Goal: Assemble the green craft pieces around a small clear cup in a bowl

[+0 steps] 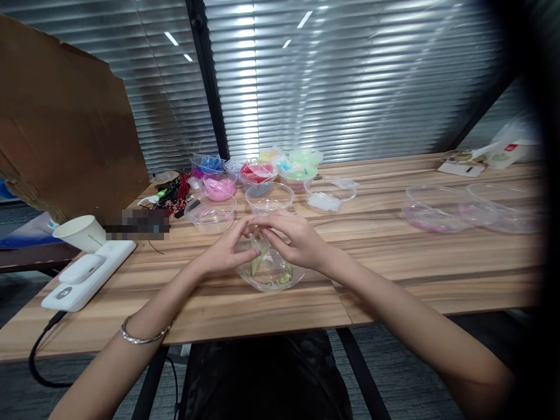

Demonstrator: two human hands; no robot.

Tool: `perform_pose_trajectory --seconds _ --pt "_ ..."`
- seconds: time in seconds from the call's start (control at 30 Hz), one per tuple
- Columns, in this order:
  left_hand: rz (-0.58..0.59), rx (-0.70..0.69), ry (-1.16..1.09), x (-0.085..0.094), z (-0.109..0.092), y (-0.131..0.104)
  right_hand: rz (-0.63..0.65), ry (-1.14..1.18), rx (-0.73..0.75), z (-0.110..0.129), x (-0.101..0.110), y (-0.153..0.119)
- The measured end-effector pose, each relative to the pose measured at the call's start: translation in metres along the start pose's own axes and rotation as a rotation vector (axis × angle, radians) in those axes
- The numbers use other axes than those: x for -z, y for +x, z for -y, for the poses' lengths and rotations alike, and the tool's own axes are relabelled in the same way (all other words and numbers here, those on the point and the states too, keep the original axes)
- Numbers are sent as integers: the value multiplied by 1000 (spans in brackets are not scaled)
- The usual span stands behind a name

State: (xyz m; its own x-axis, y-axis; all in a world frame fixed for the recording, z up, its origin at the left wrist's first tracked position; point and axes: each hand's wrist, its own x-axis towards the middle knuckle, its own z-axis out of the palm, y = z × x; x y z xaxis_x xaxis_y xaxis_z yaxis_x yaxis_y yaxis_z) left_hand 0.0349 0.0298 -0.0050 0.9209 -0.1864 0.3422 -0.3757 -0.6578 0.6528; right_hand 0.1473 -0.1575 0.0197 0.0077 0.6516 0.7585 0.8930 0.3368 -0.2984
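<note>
Over a clear round bowl (pixel 271 286) near the table's front edge, my two hands meet at the fingertips. My left hand (pixel 231 248) has its fingers bent around something clear and pale green. My right hand (pixel 295 236) curls over the same spot, fingers pressed together on it. The pale green piece (pixel 257 263) hangs below the fingers, thin and pointed, like a small plastic bag. Small green bits (pixel 284 275) lie in the bowl. Most of what the fingertips grip is hidden.
Behind stand clear bowls (pixel 269 201), some with pink (pixel 219 188), red and blue contents. More bowls (pixel 433 216) are at right. At left are a paper cup (pixel 83 233), a white power strip (pixel 91 274), dark cords and cardboard (pixel 65 116).
</note>
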Motion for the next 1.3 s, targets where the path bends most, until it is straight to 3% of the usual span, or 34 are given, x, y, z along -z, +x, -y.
perform_pose_trajectory --seconds 0.57,0.87,1.3 --pt "26 -16 -40 1 -3 0 161 931 -295 -7 3 1" --pt "37 -7 -74 2 -5 1 162 955 -405 -6 5 3" --pt "40 -6 -106 1 -7 2 144 972 -388 -9 4 2"
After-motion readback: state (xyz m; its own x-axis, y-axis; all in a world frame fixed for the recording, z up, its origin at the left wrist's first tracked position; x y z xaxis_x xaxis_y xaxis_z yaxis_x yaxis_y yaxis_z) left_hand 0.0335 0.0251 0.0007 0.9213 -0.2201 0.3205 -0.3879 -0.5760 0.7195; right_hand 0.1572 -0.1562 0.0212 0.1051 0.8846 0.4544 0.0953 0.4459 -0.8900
